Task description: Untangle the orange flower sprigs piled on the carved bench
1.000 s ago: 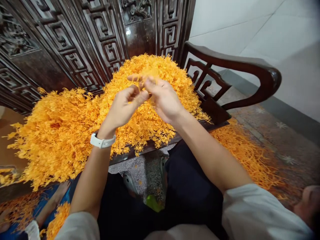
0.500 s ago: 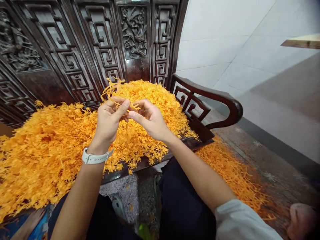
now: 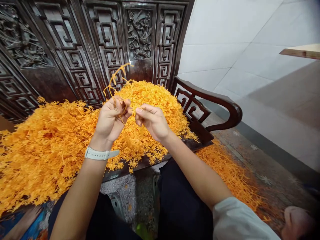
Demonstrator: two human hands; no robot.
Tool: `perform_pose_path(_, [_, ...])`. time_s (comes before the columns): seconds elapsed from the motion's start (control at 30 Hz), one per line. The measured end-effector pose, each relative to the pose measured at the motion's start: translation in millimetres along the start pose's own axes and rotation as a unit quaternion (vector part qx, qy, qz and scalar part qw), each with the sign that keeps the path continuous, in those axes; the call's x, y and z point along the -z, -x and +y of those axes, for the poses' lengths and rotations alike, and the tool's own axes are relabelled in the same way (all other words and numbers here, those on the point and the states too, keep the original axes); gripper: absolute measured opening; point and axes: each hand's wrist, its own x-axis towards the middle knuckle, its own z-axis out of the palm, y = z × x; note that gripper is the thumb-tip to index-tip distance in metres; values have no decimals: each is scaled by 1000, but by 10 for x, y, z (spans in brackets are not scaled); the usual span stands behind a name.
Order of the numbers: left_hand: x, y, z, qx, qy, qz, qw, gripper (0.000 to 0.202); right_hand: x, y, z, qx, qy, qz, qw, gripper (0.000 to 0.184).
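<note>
My left hand (image 3: 110, 117), with a white band on the wrist, is closed around a small bunch of thin orange strands (image 3: 116, 77) that stick up above its fingers. My right hand (image 3: 152, 120) is right beside it, thumb and fingers pinched together on a strand end. Both hands hover over a large heap of orange strands (image 3: 50, 146) piled on the seat of a dark carved wooden bench (image 3: 140, 40).
The bench's curved armrest (image 3: 220, 103) stands to the right. More orange strands (image 3: 232, 173) lie on the floor beside it. A white tiled wall (image 3: 237, 43) rises behind. Another person's body part shows at the lower right corner (image 3: 297, 220).
The view has tilted up. My hands drew a bunch of strands out of the heap and raised it; the strands now stand higher above my left hand.
</note>
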Motion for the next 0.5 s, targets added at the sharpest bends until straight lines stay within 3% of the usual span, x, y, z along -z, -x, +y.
perform_pose_path(0.1, [-82, 34, 9, 4, 36, -2, 999, 19, -37, -34, 1, -23, -44, -14, 999, 37])
perform_pose_path(0.2, [19, 0, 49, -18, 0, 9, 1000, 18, -73, 28, -105, 28, 5, -75, 997, 39])
perform_pose_path(0.3, [428, -107, 232, -95, -55, 31, 993, 23, -105, 195, -310, 55, 39, -236, 969, 36])
perform_pose_path(0.4, [938, -165, 507, -172, -41, 74, 981, 27, -88, 310, -442, 21, 42, -447, 893, 21])
perform_pose_path(0.43, [1069, -160, 582, -182, -46, 82, 979, 25, -65, 305, -437, 21, 32, -467, 883, 17])
perform_pose_path(0.47, [1168, -147, 636, -190, -57, 87, 976, 23, -34, 275, -403, 25, 15, -441, 897, 15])
perform_pose_path(0.5, [1235, -134, 666, -192, -77, 92, 974, 22, 3, 224, -343, 29, -7, -370, 929, 16])
